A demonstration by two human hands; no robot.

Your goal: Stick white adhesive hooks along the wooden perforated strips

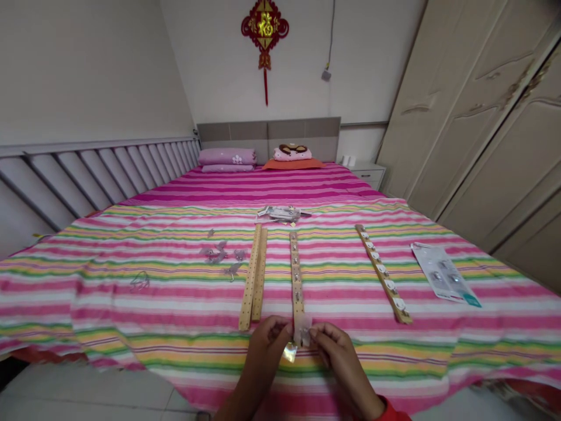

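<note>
A perforated wooden strip (297,291) lies lengthwise before me, with several small metal hooks on clear pads along it. At its near end, a clear adhesive hook (304,332) is pinched between the thumb and fingers of my right hand (332,344). My left hand (268,344) is closed at the strip's left edge, fingertips pressed together; what they grip is too small to make out. Just below the strip's end shows a shiny piece of film (290,352). Two bare perforated wooden strips (250,279) lie side by side to the left.
Loose clear hooks (217,254) are scattered left of the strips. A strip with white round hooks (382,270) and a clear package (445,275) lie to the right. More packaging (283,214) sits farther back on the striped bedspread (175,310). A railing (100,169) borders the bed's left side.
</note>
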